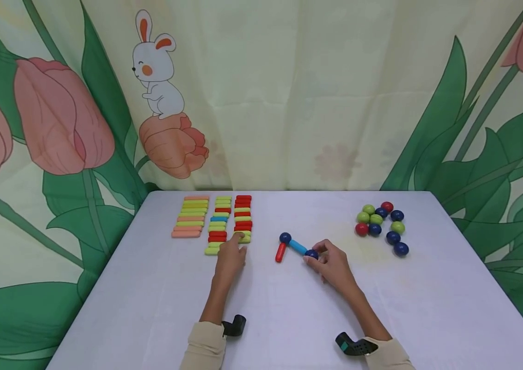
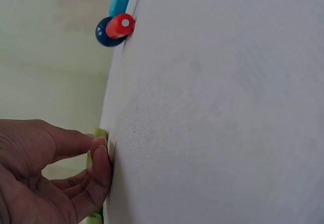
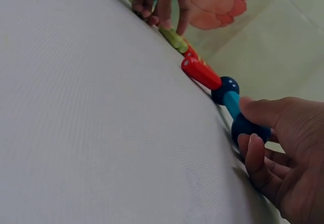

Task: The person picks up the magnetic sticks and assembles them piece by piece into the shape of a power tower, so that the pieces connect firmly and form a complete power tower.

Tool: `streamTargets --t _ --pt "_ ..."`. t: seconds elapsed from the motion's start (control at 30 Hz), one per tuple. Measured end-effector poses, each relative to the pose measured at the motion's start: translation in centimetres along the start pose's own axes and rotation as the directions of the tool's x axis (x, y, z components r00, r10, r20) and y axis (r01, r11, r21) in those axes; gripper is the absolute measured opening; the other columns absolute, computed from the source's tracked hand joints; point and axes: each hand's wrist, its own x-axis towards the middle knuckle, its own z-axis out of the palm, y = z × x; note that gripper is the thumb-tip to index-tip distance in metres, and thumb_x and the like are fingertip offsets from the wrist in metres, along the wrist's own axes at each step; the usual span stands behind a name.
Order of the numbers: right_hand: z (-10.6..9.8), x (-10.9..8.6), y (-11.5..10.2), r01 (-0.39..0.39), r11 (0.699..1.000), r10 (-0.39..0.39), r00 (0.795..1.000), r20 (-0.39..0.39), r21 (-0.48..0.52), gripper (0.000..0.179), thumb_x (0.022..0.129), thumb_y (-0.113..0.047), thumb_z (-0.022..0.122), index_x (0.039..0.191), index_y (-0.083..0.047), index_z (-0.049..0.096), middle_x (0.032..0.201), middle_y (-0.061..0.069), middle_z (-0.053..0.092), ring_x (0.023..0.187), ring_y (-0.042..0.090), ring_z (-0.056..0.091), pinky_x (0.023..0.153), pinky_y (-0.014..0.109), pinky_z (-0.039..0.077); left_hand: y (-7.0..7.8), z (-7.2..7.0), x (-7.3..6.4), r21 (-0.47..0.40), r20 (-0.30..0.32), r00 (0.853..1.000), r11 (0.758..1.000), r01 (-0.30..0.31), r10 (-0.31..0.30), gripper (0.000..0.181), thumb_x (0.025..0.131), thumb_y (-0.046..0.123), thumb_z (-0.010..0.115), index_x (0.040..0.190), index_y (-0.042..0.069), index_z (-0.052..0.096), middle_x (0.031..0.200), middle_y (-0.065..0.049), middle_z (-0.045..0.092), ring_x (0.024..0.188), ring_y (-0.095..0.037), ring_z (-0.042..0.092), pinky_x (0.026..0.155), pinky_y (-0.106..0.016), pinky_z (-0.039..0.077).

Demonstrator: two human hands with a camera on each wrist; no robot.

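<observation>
My right hand (image 1: 337,268) holds a dark blue ball (image 3: 249,128) between thumb and fingers. A light blue stick (image 1: 297,247) joins that ball to a second dark blue ball (image 1: 285,237), from which a red stick (image 1: 280,253) sticks out toward me. At the near end of the right-hand column of sticks, my left hand (image 1: 230,261) pinches a light green stick (image 3: 173,38) with thumb and forefinger. In the left wrist view the fingertips hide most of this stick.
Three columns of short sticks (image 1: 193,211) in pink, green, red and blue lie at the table's back left. Several loose balls (image 1: 374,229) in red, green and dark blue sit at the back right. A printed curtain (image 1: 289,103) hangs behind the white table (image 1: 160,308).
</observation>
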Motion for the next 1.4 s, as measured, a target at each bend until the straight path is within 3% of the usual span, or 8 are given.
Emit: streamTargets --t 0.23,0.4,0.63,0.77,0.87,1.07,1.17,1.4 --pt "-0.2 0.1 0.2 0.018 1.0 -0.018 1.0 0.006 -0.01 0.045 0.083 -0.031 0.078 0.117 -0.009 0.057 0.108 0.013 0.062 0.046 0.015 0.051 0.042 0.025 0.046 0.1 -0.1 0.1 -0.009 -0.006 1.0 1.0 0.02 -0.02 0.046 0.092 0.015 0.067 0.136 0.012 0.053 0.067 -0.009 0.058 0.051 -0.019 0.059 0.055 -0.023 0.048" --pt "-0.4 0.0 0.3 0.032 0.999 -0.032 0.998 0.058 -0.007 0.043 0.086 -0.025 0.076 0.122 -0.01 0.058 0.11 0.01 0.063 0.047 0.014 0.052 0.043 0.027 0.048 0.1 0.1 0.0 0.088 -0.093 0.995 0.996 -0.033 0.041 0.04 0.087 0.012 0.073 0.125 0.008 0.06 0.089 -0.012 0.067 0.08 -0.024 0.066 0.064 -0.028 0.055" --pt "-0.7 -0.2 0.4 0.013 1.0 -0.013 0.991 0.137 -0.004 0.041 0.092 -0.02 0.068 0.131 -0.014 0.055 0.078 0.007 0.062 0.049 0.018 0.054 0.049 0.029 0.051 0.2 -0.1 -0.5 0.222 -0.148 0.987 0.975 -0.021 0.055 0.028 0.078 0.015 0.082 0.102 0.007 0.069 0.099 -0.015 0.059 0.078 -0.023 0.06 0.057 -0.03 0.048" --pt "-0.7 -0.2 0.6 0.007 1.0 -0.009 0.988 0.157 0.01 0.04 0.093 -0.021 0.067 0.132 -0.016 0.055 0.076 0.005 0.062 0.05 0.018 0.054 0.05 0.029 0.051 1.0 -0.2 -1.2 0.172 -0.061 0.998 0.985 -0.017 0.028 0.022 0.079 0.02 0.082 0.093 0.01 0.068 0.109 -0.015 0.054 0.081 -0.021 0.057 0.059 -0.029 0.047" --pt "-0.8 -0.1 0.7 0.007 1.0 -0.01 0.988 0.157 0.021 0.04 0.093 -0.023 0.068 0.131 -0.017 0.055 0.076 0.006 0.063 0.049 0.017 0.054 0.049 0.029 0.051 1.9 -0.2 -1.6 0.08 0.083 0.996 0.996 -0.039 0.033 0.023 0.082 0.024 0.079 0.096 0.011 0.066 0.102 -0.01 0.058 0.083 -0.02 0.055 0.061 -0.028 0.048" --pt "-0.9 0.0 0.8 0.002 1.0 -0.006 0.987 0.164 0.022 0.041 0.093 -0.024 0.067 0.131 -0.017 0.055 0.076 0.006 0.063 0.049 0.016 0.053 0.049 0.028 0.051 3.7 1.6 -2.1 -0.045 0.322 0.937 0.99 -0.131 0.138 0.022 0.086 0.027 0.076 0.099 0.011 0.068 0.085 -0.001 0.062 0.077 -0.017 0.055 0.061 -0.026 0.048" --pt "-1.0 -0.2 0.9 -0.006 0.999 -0.001 0.983 0.183 0.037 0.041 0.095 -0.023 0.065 0.134 -0.016 0.054 0.077 0.006 0.063 0.05 0.016 0.053 0.05 0.028 0.051 4.4 2.8 -2.7 -0.048 0.347 0.924 0.987 -0.154 0.16 0.022 0.085 0.026 0.076 0.099 0.01 0.07 0.082 0.0 0.062 0.076 -0.015 0.054 0.06 -0.024 0.048" --pt "-0.9 -0.3 0.9 0.021 0.998 -0.034 0.979 0.202 0.063 0.041 0.096 -0.021 0.062 0.135 -0.014 0.053 0.078 0.007 0.062 0.051 0.016 0.053 0.049 0.028 0.051 5.9 4.6 -3.5 0.024 0.302 0.931 0.974 -0.224 0.206 0.021 0.084 0.022 0.077 0.1 0.008 0.074 0.072 0.002 0.06 0.068 -0.011 0.052 0.058 -0.02 0.043"
